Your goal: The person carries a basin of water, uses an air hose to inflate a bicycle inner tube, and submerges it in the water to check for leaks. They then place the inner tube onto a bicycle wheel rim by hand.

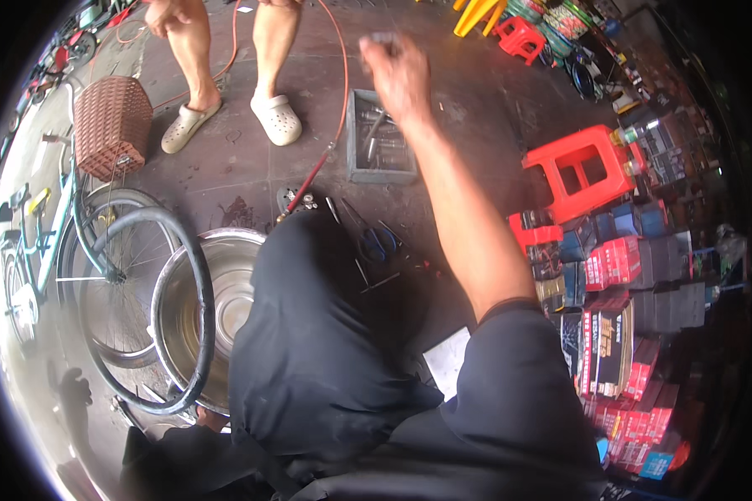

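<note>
My right hand (399, 77) is raised at the far side, beyond a grey tray (382, 176) of metal tools. Its fingers are bent together and blurred, with something small and greyish at the tips that I cannot make out. My left hand (212, 419) shows only in part, low beside my leg, next to the lower end of a dark grey inner tube (204, 288); its fingers are hidden. The inflated tube stands as a tall ring in front of a bicycle wheel (119, 194) and overlaps a metal basin (246, 236).
Another person's legs (273, 50) in cream clogs (276, 121) stand ahead. A red air hose (345, 75) crosses the floor. Blue-handled pliers (380, 244) lie beyond my knee. A teal bicycle with a brown basket (113, 125) is at left; red stools (581, 167) and stacked boxes (610, 342) fill the right.
</note>
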The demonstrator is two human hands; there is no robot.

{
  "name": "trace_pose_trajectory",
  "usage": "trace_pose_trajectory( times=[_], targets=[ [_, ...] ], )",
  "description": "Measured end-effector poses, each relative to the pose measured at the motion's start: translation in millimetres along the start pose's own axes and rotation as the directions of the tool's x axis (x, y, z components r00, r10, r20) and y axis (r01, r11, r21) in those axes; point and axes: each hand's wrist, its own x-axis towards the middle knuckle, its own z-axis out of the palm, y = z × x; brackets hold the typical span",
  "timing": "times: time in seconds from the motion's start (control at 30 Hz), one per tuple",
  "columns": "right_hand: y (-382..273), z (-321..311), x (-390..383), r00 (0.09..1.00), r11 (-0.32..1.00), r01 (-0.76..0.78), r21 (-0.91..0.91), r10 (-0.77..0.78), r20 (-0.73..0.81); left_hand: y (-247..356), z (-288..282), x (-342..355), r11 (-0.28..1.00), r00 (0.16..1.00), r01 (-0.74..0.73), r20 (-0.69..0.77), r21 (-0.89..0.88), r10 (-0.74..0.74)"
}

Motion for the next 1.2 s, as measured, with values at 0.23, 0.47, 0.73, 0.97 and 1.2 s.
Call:
trace_pose_trajectory(
  times=[0.23,0.47,0.73,0.97,1.2],
  targets=[
    [121.5,-34.5,-356.7,0.592,0.565,-0.306,-0.766,0.743,0.312,-4.5,15.5,-7.8,0.901,0.975,0.173,0.061,0.399,-0.215],
    [158.4,29.6,-416.9,0.647,0.649,0.012,-0.761,0.575,0.5,10.2,20.6,-11.2,0.875,0.977,0.181,0.019,0.45,-0.211],
    [186.5,-23.9,-403.2,0.531,0.576,-0.005,-0.818,0.694,0.485,4.5,30.8,-11.1,0.859,0.962,0.228,0.031,0.459,-0.271],
    [209.7,-108.7,-407.4,0.532,0.224,-0.12,-0.967,0.837,0.128,7.2,31.9,-10.8,0.846,0.963,0.194,0.07,0.497,-0.262],
    [143.1,-91.9,-417.8,0.792,0.418,-0.04,-0.908,0.567,0.226,10.1,38.7,-6.7,0.888,0.968,0.148,0.121,0.435,-0.221]
  ],
)
